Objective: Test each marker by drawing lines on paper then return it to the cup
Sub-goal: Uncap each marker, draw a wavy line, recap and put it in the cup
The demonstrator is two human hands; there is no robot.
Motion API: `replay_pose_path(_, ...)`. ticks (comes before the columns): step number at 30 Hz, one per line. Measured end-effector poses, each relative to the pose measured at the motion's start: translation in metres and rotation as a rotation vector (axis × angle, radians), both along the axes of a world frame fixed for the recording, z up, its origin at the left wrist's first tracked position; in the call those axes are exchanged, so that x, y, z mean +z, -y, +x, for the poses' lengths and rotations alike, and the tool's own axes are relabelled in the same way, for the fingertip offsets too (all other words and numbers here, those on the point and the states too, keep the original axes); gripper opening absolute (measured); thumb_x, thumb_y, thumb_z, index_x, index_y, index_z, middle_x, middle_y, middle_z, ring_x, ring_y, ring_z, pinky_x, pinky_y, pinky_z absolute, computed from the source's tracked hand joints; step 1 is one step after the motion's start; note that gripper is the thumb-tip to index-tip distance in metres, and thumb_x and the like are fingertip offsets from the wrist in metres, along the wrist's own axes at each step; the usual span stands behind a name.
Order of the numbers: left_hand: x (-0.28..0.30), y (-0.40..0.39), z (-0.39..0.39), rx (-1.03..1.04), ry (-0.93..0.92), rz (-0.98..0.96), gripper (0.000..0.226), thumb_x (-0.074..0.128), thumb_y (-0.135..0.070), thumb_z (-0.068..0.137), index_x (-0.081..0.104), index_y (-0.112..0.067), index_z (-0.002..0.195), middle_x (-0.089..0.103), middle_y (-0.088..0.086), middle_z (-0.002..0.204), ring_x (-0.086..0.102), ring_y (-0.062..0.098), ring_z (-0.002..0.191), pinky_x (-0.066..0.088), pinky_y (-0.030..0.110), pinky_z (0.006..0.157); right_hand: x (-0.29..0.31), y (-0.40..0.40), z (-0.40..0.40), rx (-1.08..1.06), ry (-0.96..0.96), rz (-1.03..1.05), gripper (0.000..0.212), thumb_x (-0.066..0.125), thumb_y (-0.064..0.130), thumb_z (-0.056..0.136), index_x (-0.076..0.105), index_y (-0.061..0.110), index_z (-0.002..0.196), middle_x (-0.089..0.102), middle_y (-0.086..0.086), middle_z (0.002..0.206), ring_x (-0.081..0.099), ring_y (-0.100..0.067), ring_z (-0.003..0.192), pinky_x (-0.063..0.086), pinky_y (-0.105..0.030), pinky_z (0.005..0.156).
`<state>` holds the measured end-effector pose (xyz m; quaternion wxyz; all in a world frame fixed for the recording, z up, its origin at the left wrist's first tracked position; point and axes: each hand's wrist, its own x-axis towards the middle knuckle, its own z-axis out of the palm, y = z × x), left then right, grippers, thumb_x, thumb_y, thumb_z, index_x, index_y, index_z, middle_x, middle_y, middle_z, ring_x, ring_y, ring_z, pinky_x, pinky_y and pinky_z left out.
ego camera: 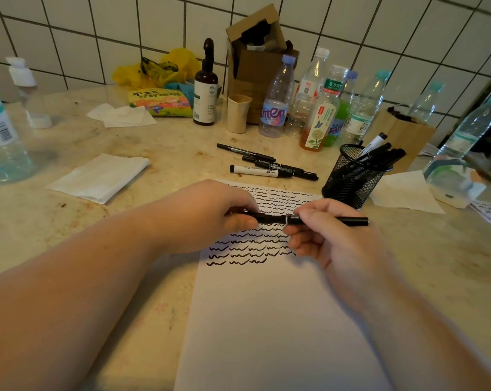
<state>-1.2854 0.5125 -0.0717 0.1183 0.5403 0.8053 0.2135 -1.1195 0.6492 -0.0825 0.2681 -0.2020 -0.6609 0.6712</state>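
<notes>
We hold marker point(275, 219): left hand point(210, 213) on one end, right hand point(323, 235) pinching barrel | risk: uncapped nib smears paper point(267, 320); cap may slip, roll off tabletop point(154, 153).

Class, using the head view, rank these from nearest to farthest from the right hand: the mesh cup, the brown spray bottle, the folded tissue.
From the right hand:
1. Mesh cup, just beyond, right.
2. Folded tissue, far left.
3. Spray bottle, back, by the wall.
</notes>
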Motion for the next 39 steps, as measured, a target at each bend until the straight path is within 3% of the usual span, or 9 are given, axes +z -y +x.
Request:
replay_pose_path(4, 0.002, -0.001, 0.001, -0.017, 0.013, -0.001, 0.018, 0.054, -0.045, 0.095, 0.066, -0.041, 0.107, 0.066, -0.018, 0.091, 0.057, 0.001, 0.086, 0.046, 0.017, 0.072, 0.000, 0.001, -0.001, 0.049, -0.008, -0.023, 0.007, 0.073, 0.014, 0.080, 0.078, 0.010, 0.080, 0.075, -0.022, 0.079, 0.069, -0.026, 0.065, 0.056, -0.027, 0.056)
replay_pose_path(6, 0.002, 0.000, 0.003, -0.023, 0.050, 0.012, 0.017, 0.055, -0.043, 0.095, 0.068, -0.037, 0.102, 0.066, -0.014, 0.083, 0.058, 0.001, 0.080, 0.043, 0.017, 0.067, 0.001, 0.000, 0.000, 0.056, -0.017, -0.021, 0.014, 0.073, 0.017, 0.074, 0.076, 0.005, 0.081, 0.075, -0.023, 0.077, 0.070, -0.025, 0.062, 0.057, -0.027, 0.056)
replay_pose_path(11, 0.005, 0.005, 0.004, -0.092, 0.261, 0.021, 0.017, 0.058, -0.035, 0.096, 0.074, -0.030, 0.091, 0.065, -0.005, 0.075, 0.053, 0.001, 0.065, 0.045, 0.020, 0.064, 0.004, -0.001, 0.005, 0.147, -0.029, 0.015, 0.012, 0.077, 0.019, 0.068, 0.077, 0.009, 0.075, 0.073, -0.025, 0.073, 0.069, -0.028, 0.059, 0.055, -0.030, 0.055)
replay_pose_path(14, 0.009, 0.007, 0.001, -0.127, 0.353, 0.044, 0.018, 0.059, -0.033, 0.096, 0.076, -0.028, 0.089, 0.062, -0.006, 0.069, 0.054, 0.006, 0.066, 0.046, 0.029, 0.069, 0.007, -0.001, 0.005, 0.149, -0.040, 0.030, 0.010, 0.076, 0.021, 0.070, 0.077, 0.012, 0.073, 0.073, -0.023, 0.071, 0.068, -0.026, 0.057, 0.053, -0.028, 0.053)
replay_pose_path(21, 0.001, -0.003, 0.001, 0.025, 0.118, 0.063, 0.022, 0.060, -0.048, 0.091, 0.066, -0.038, 0.109, 0.069, -0.010, 0.085, 0.061, 0.003, 0.073, 0.050, 0.022, 0.065, 0.020, 0.003, 0.003, -0.068, -0.063, 0.191, 0.011, 0.065, 0.016, 0.092, 0.074, 0.013, 0.088, 0.067, -0.007, 0.063, 0.058, -0.018, 0.053, 0.047, -0.024, 0.047)
replay_pose_path(27, -0.004, 0.002, -0.005, 0.051, 0.077, -0.004, 0.023, 0.070, -0.050, 0.085, 0.072, -0.036, 0.103, 0.069, -0.020, 0.092, 0.061, -0.004, 0.083, 0.048, 0.012, 0.070, 0.071, -0.029, 0.015, -0.249, -0.155, 0.226, 0.031, 0.040, 0.019, 0.101, 0.071, 0.016, 0.101, 0.070, -0.002, 0.069, 0.065, -0.018, 0.058, 0.051, -0.023, 0.050)
replay_pose_path(32, -0.006, 0.001, -0.006, 0.044, 0.049, -0.007, 0.022, 0.071, -0.045, 0.085, 0.072, -0.034, 0.104, 0.067, -0.020, 0.092, 0.060, -0.004, 0.083, 0.046, 0.010, 0.069, 0.087, -0.069, 0.002, -0.504, 0.018, 0.475, 0.021, 0.047, 0.024, 0.092, 0.068, 0.027, 0.093, 0.064, 0.003, 0.066, 0.062, -0.018, 0.055, 0.052, -0.036, 0.059)
replay_pose_path(35, -0.007, 0.001, -0.006, 0.055, 0.067, 0.006, 0.020, 0.071, -0.046, 0.085, 0.072, -0.034, 0.101, 0.068, -0.020, 0.090, 0.061, -0.003, 0.081, 0.047, 0.012, 0.069, 0.091, -0.081, -0.009, -0.549, 0.196, 0.651, 0.014, 0.052, 0.023, 0.093, 0.064, 0.025, 0.097, 0.067, -0.001, 0.073, 0.066, -0.019, 0.062, 0.060, -0.046, 0.072)
replay_pose_path(39, -0.008, 0.002, -0.005, 0.062, 0.072, 0.009, 0.019, 0.071, -0.047, 0.085, 0.072, -0.035, 0.100, 0.068, -0.020, 0.090, 0.061, -0.003, 0.081, 0.050, 0.014, 0.071, 0.098, -0.095, -0.022, -0.562, 0.392, 0.760, 0.006, 0.061, 0.024, 0.085, 0.063, 0.029, 0.087, 0.071, -0.003, 0.078, 0.069, -0.019, 0.061, 0.061, -0.050, 0.081)
